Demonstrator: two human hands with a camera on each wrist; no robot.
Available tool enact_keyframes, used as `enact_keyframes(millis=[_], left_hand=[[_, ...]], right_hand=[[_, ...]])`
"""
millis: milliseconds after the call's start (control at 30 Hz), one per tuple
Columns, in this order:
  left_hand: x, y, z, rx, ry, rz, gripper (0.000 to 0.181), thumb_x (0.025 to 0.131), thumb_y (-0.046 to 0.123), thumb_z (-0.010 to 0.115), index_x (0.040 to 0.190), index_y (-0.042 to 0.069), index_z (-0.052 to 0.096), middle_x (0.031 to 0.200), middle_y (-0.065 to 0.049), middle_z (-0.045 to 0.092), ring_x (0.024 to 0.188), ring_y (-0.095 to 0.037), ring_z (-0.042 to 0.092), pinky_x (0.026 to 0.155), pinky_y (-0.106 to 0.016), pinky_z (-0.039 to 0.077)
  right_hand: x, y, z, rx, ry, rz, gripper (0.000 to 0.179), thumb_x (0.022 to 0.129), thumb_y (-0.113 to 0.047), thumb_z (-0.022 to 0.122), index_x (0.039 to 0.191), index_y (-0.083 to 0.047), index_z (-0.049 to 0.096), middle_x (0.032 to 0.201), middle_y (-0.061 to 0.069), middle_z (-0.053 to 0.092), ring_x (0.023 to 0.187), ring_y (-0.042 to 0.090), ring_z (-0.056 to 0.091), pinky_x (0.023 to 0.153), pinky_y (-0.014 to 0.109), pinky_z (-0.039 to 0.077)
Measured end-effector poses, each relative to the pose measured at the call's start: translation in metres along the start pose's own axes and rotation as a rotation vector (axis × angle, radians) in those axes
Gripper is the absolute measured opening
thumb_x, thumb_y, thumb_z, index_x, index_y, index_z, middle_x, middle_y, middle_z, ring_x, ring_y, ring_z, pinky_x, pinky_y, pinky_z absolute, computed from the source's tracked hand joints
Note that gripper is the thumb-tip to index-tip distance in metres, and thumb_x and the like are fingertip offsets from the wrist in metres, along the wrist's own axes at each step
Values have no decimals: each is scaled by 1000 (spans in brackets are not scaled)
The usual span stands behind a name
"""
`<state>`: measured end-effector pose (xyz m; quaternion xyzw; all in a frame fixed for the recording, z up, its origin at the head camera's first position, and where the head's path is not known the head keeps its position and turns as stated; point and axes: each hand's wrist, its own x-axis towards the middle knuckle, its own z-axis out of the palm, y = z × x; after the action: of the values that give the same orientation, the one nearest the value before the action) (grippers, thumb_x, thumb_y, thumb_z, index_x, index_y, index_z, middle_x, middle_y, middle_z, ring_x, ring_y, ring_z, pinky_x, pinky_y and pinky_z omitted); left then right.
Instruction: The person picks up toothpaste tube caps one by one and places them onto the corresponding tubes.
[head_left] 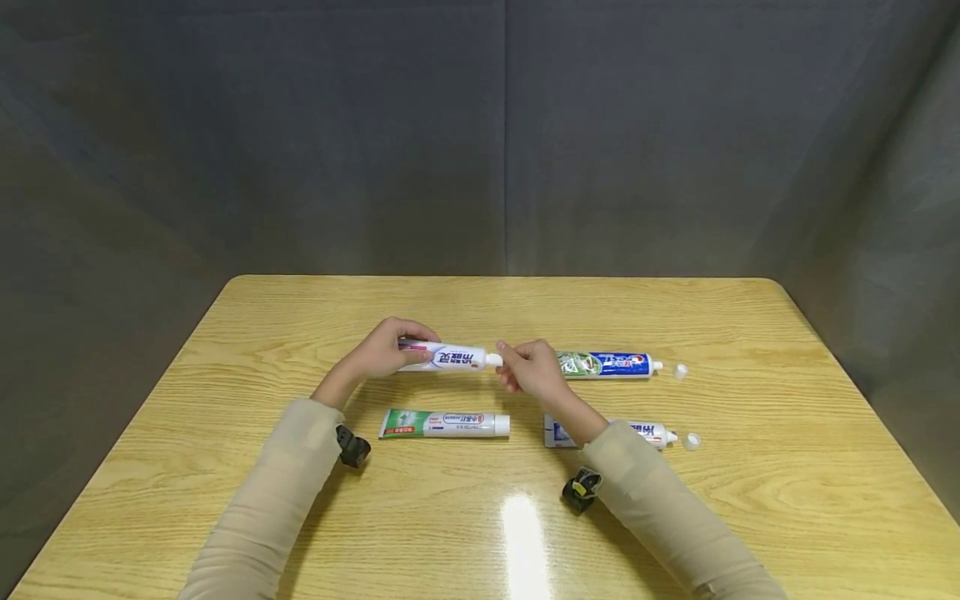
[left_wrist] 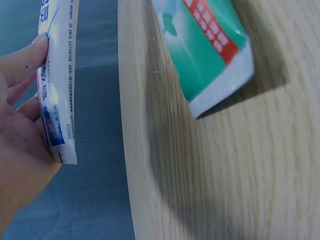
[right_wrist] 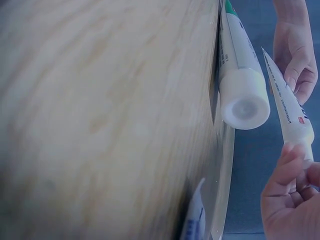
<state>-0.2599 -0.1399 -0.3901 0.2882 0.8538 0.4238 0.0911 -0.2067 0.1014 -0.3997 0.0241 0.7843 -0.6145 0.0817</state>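
Note:
My left hand (head_left: 386, 348) grips a white toothpaste tube (head_left: 457, 357) by its body, thumb on the near face. The tube lies level, its capped end toward the right. At that end the thumb and fingers of my right hand (head_left: 534, 367) pinch the white cap (head_left: 493, 360). From the right wrist, the right hand (right_wrist: 292, 197) is curled at the tube's cap end, and its fingers hide most of the cap. In the left wrist view, the flat tail of the held tube (left_wrist: 62, 125) hangs past the left palm.
Nearer me lies a green and white toothpaste tube (head_left: 450, 424), capped. Right of the hands is a blue and green tube (head_left: 615, 365), uncapped, a loose cap (head_left: 681, 372) beyond its nozzle. Under the right forearm is another uncapped tube (head_left: 651, 433), with a second cap (head_left: 692, 442) beside it.

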Motion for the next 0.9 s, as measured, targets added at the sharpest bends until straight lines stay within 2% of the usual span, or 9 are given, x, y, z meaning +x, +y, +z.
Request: enact_keyframes(millis=[200, 500, 700, 767, 900], left_hand=[[-1, -1, -1, -19, -13, 3, 20, 84, 2, 63, 103, -1, 66, 100, -14, 64, 85, -22, 60, 71, -33, 48], [-1, 1, -4, -38, -15, -1, 20, 84, 1, 62, 104, -1, 66, 101, -15, 64, 85, -22, 60, 71, -33, 48], [-1, 3, -4, -44, -15, 2, 19, 84, 1, 63, 103, -2, 66, 101, -15, 64, 85, -22, 60, 71, -33, 48], [-1, 3, -3, -45, -14, 1, 20, 84, 0, 63, 103, -2, 66, 101, -15, 64, 85, -22, 60, 71, -33, 48], [0, 4, -4, -45, -15, 0, 19, 84, 1, 63, 103, -2, 66, 100, -15, 65, 85, -22, 60, 71, -33, 48]], right_hand=[[-1, -2, 0, 0, -4, -2, 48, 94, -28, 50, 80, 16, 63, 56, 6, 58, 43, 9, 50, 50, 26, 45], [1, 1, -2, 5, -16, -1, 52, 95, -34, 47, 80, 14, 61, 68, 20, 61, 46, 11, 51, 52, 28, 46], [-1, 1, -4, -6, 2, -27, 50, 95, -34, 47, 79, 11, 59, 63, 11, 58, 49, 13, 51, 53, 30, 47], [-2, 0, -5, -6, 17, -39, 48, 94, -34, 49, 80, 10, 60, 65, 9, 57, 53, 16, 53, 57, 33, 49], [-5, 0, -9, 1, 33, -81, 39, 92, -32, 53, 86, 6, 62, 74, 11, 59, 66, 29, 57, 65, 39, 51]])
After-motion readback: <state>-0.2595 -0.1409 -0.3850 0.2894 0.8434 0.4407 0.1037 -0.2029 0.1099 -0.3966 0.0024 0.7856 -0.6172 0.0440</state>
